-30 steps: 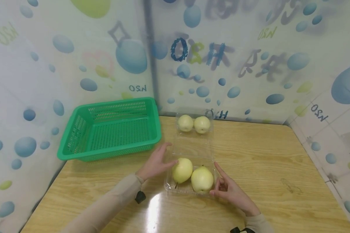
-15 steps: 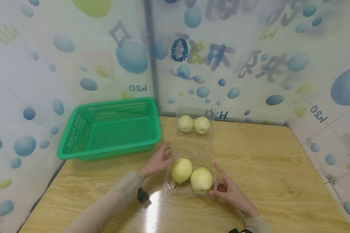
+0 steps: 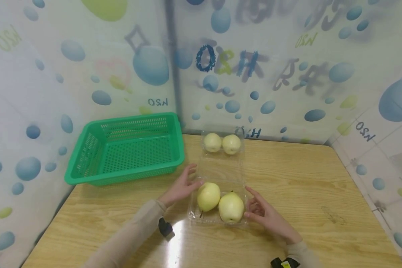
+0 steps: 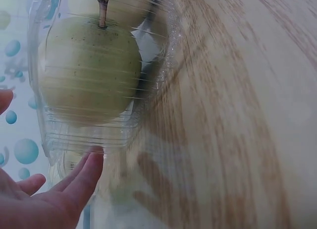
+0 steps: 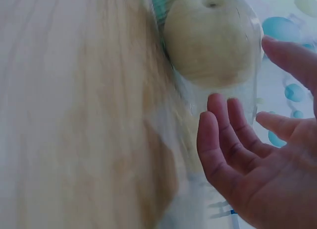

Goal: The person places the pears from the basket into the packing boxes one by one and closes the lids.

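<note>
Two pale yellow pears lie side by side in the front part of a clear plastic clamshell box [image 3: 195,215]: the left pear [image 3: 209,197] and the right pear [image 3: 231,207]. My left hand [image 3: 181,187] is at the box's left side, thumb close by the left pear and fingers spread. In the left wrist view, fingertips [image 4: 96,157] reach the ribbed plastic wall, and a pear [image 4: 91,73] with a stem shows through it. My right hand [image 3: 269,216] is at the right side, thumb near the front corner. The right wrist view shows its fingers [image 5: 210,144] loosely bent, holding nothing.
Two more pears [image 3: 222,143] sit in clear plastic at the back, against the patterned wall covering [image 3: 274,85]. A green perforated basket [image 3: 125,172] stands on the left of the wooden table [image 3: 305,178]; its inside shows no contents.
The right hand has shifted slightly right, its thumb drawing back from the box's front corner. The left hand and the pears stay almost in place.
</note>
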Available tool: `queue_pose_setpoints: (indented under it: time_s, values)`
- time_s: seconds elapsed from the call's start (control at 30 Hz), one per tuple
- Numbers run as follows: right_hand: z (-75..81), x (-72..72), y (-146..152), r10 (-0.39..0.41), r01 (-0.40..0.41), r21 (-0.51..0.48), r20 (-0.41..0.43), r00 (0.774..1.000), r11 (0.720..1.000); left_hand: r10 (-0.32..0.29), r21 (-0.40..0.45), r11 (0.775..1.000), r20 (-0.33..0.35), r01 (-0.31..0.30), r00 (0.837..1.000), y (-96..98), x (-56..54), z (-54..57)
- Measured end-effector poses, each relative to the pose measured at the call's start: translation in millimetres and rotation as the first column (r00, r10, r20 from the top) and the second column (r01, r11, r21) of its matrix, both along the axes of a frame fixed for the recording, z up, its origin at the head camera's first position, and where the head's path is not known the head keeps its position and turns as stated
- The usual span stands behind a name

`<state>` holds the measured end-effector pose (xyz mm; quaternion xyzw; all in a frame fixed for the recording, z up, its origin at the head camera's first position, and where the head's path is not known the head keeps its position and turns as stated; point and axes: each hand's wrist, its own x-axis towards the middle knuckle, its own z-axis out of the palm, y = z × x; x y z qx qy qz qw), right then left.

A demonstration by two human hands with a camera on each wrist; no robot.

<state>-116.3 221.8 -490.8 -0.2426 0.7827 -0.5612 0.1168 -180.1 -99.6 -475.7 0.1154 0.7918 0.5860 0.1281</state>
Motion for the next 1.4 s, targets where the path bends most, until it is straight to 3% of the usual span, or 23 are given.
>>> queue_pose_setpoints:
  time_s: [0.13,0.33,0.6,0.8,1.03,1.23,1.4]
  values:
    - [6.7,-8.2,7,-0.002,0.002,0.015,0.018,1.0,1.0,0.0,0.004,1.0,-0.002,0.0,1.0,-0.3,-2.0,-1.4]
    - [10.9,-20.2,11,-0.088,0.081,0.087,0.07,0.994,0.993,0.001,0.009,1.0,-0.01,-0.001,1.0,-0.7,-1.8,-3.4]
    - [9.7,-38.8,6,-0.182,0.171,0.096,0.125,0.975,0.981,0.019,0.021,1.0,-0.02,-0.018,1.0,0.5,-1.7,-5.7]
    - [13.3,-57.3,8,-0.147,0.14,0.059,0.133,0.98,0.988,-0.006,0.054,0.999,0.014,0.005,1.0,-0.4,-4.9,-4.9]
    - [12.8,-78.8,11,-0.108,0.099,0.069,0.14,0.984,0.993,-0.043,0.125,0.992,0.078,0.033,0.996,-1.1,-16.4,-6.1]
    - [10.6,-91.6,8,-0.121,0.113,0.049,0.212,0.97,0.992,-0.058,0.154,0.987,0.141,0.036,0.988,-1.1,-24.7,-2.6]
    - [8.3,-95.4,3,-0.115,0.117,0.01,0.291,0.95,0.993,-0.068,0.119,0.992,0.158,0.049,0.985,-0.7,-26.8,2.9]
